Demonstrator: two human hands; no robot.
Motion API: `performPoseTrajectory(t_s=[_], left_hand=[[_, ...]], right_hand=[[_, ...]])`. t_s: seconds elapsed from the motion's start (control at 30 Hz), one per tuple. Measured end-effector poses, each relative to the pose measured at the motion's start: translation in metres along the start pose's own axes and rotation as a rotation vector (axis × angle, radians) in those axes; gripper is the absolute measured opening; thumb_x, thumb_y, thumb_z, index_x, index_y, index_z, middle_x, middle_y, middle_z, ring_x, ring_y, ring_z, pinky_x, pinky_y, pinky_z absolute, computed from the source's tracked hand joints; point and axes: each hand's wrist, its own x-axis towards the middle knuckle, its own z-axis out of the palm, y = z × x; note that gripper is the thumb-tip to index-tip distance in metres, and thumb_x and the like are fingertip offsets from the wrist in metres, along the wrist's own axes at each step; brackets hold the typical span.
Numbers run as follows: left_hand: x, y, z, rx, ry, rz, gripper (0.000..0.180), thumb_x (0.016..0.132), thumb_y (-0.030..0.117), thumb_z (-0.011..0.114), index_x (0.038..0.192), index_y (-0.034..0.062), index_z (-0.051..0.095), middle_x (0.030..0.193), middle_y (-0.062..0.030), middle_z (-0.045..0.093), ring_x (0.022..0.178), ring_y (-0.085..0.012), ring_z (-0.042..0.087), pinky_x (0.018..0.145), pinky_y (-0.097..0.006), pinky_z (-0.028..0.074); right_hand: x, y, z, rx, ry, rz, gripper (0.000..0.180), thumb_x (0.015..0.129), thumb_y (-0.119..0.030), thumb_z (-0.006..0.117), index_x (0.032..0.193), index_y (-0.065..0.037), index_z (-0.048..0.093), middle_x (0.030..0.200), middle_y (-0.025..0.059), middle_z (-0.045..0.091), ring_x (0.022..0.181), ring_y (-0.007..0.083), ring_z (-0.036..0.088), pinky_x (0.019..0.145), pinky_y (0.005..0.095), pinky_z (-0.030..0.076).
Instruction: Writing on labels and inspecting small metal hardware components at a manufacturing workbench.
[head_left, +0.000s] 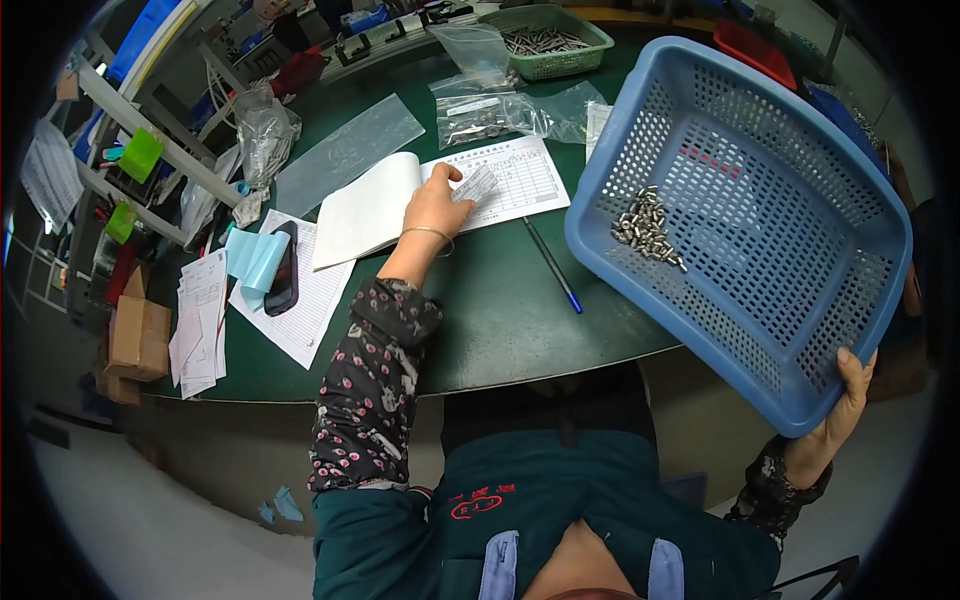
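My left hand (436,208) is over an open receipt book, its thumb and fingers pinching a small printed slip (477,187). Under the slip lies the book's printed form page (525,185), with a ruled table; the blank white page (372,208) is to its left. My right hand (843,408) grips the near right corner of a large blue plastic basket (640,268), its thumb over the rim. The basket is tilted, and small metal fittings (646,228) are heaped in its left corner. A pen with a blue end (552,265) rests on the green table between book and basket.
A green basket (570,66) of metal pins and clear bags of parts (470,118) are at the back. A phone (284,268) lies on ruled paper at the left, near loose sheets (202,320) and a cardboard box (140,338). Shelving (140,150) borders the left side.
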Motion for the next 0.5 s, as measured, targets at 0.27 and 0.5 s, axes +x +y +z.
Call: performPoseTrajectory(t_s=[0.27, 0.5], left_hand=[[-0.017, 0.0, -0.003, 0.29, 0.357, 0.357, 0.042, 0.068, 0.013, 0.066, 0.107, 0.0065, 0.051, 0.111, -0.0136, 0.048, 0.105, -0.0296, 0.042, 0.086, -0.038, 0.036], [-0.104, -0.009, -0.003, -0.654, -0.042, 0.17, 0.082, 0.069, 0.03, 0.071, 0.131, -0.0009, 0.026, 0.132, -0.0195, 0.032, 0.125, -0.028, 0.029, 0.1, -0.039, 0.027]], right_hand=[[0.0, -0.005, 0.008, -0.039, -0.085, 0.023, 0.039, 0.075, -0.001, 0.05, 0.114, -0.002, 0.044, 0.105, 0.0134, 0.053, 0.091, 0.0222, 0.056, 0.077, 0.0354, 0.052], [0.006, -0.005, 0.066, -0.138, -0.361, -0.069, 0.035, 0.073, 0.002, 0.05, 0.108, 0.004, 0.048, 0.098, 0.014, 0.058, 0.083, 0.0182, 0.059, 0.077, 0.0292, 0.049]])
